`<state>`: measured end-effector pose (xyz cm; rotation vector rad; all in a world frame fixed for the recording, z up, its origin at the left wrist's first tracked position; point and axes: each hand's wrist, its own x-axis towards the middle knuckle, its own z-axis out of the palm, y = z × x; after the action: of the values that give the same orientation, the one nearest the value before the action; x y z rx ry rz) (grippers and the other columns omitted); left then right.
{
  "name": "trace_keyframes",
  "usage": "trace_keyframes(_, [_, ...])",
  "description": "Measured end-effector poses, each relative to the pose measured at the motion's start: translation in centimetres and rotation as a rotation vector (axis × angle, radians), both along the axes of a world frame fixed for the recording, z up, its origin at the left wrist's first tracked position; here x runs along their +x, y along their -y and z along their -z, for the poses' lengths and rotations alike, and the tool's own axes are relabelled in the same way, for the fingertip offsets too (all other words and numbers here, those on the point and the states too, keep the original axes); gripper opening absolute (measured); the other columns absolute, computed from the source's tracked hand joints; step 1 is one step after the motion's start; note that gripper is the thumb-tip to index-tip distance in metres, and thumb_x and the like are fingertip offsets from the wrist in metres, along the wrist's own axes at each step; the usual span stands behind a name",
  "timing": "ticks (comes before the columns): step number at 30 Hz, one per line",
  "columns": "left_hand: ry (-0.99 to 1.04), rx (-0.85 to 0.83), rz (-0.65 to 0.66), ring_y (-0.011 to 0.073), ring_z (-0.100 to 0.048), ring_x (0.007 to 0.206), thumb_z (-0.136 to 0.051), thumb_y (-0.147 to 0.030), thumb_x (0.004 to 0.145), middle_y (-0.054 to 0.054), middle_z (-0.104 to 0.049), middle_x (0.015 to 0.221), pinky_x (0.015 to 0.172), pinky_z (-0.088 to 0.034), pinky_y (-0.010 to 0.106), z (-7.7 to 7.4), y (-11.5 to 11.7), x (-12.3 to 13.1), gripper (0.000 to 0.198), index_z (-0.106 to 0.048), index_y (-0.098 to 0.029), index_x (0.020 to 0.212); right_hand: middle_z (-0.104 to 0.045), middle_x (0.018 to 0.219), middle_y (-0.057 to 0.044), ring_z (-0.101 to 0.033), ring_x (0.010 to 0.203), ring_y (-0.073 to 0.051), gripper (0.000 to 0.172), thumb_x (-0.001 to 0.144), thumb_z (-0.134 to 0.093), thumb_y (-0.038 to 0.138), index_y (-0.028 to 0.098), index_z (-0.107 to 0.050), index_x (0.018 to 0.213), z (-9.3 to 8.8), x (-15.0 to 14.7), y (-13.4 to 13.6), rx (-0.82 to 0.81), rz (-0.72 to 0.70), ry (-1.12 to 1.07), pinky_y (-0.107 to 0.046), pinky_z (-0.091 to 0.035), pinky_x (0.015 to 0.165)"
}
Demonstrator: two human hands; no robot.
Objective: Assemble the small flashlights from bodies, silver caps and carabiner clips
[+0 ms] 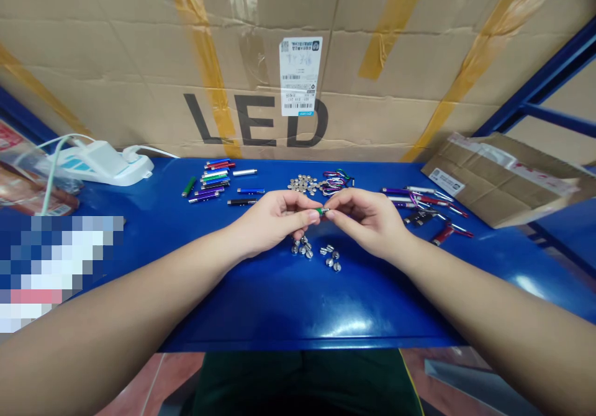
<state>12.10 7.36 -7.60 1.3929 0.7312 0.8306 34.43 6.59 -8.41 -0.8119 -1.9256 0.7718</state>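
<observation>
My left hand [284,217] is closed around a small green tube [320,211], which looks like a mini flashlight; most of it is hidden by the fingers. At its silver end, my right hand [365,217] pinches with thumb and forefinger, the two hands nearly meeting. Whether that silver end is a separate cap, I cannot tell. Just below the hands lie two loose groups of small silver screw caps [305,248]. Beyond the fingers are a scatter of coin-like button cells [302,184] and a bundle of coloured cords [336,182].
Several coloured mini flashlights [214,181] lie at the back left; others with straps [423,202] lie right. A white power strip [105,161] stands left on the blue table [298,310]. An open cardboard box [498,180] sits right, and a large carton [139,49] walls off the back.
</observation>
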Motion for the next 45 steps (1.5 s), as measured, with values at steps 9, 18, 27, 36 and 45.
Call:
trace_keyframes(9, [-0.324,0.854,-0.139,0.0133,-0.064,0.077,-0.07,-0.022,0.093,0.004,-0.069,0.085,0.073,-0.053,0.027,-0.4,0.2,-0.8,0.008,-0.072,-0.014,0.096,-0.074,0.072,-0.002,-0.072,0.066,-0.014,0.031,0.083,-0.084,0.043,0.018,-0.066,0.082,-0.6,-0.9,0.2,-0.536,-0.123,-0.217,-0.029,-0.06,0.071])
trace_keyframes(18, [-0.457,1.422,-0.084,0.019,-0.064,0.086,-0.056,-0.019,0.102,0.011,-0.071,0.092,0.081,-0.055,0.033,-0.1,0.0,-0.8,0.018,-0.07,-0.011,0.109,-0.065,0.068,0.002,-0.062,0.056,-0.009,0.036,0.073,-0.091,0.038,0.016,-0.063,0.078,-1.1,-0.5,0.1,-1.123,-0.248,-0.357,-0.024,-0.056,0.059])
trace_keyframes(27, [-0.39,0.586,-0.064,0.013,-0.068,0.066,-0.068,-0.028,0.095,0.003,-0.074,0.087,0.062,-0.054,0.025,-0.2,0.0,-0.7,0.014,-0.074,-0.016,0.101,-0.068,0.075,-0.002,-0.062,0.067,-0.014,0.023,0.097,-0.061,0.036,0.018,-0.067,0.084,-1.4,-0.8,1.0,-0.155,-0.005,0.231,-0.029,-0.048,0.066])
trace_keyframes(36, [-0.38,1.158,-0.056,0.0152,-0.065,0.079,-0.065,-0.022,0.098,0.005,-0.072,0.086,0.074,-0.052,0.027,-0.5,0.1,-1.1,0.012,-0.072,-0.014,0.104,-0.058,0.065,0.002,-0.051,0.05,-0.011,0.038,0.094,-0.062,0.054,0.02,-0.056,0.079,-1.4,-1.0,1.0,-0.841,-0.251,-0.115,-0.026,-0.045,0.05])
trace_keyframes(45, [-0.465,0.783,-0.004,0.0115,-0.068,0.075,-0.068,-0.027,0.096,0.0,-0.074,0.084,0.067,-0.05,0.021,-1.1,0.5,-1.0,0.011,-0.074,-0.018,0.098,-0.056,0.074,-0.001,-0.051,0.067,-0.014,0.036,0.108,-0.04,0.036,0.019,-0.056,0.08,-1.9,-0.4,1.4,0.054,-0.093,0.429,-0.03,-0.041,0.068])
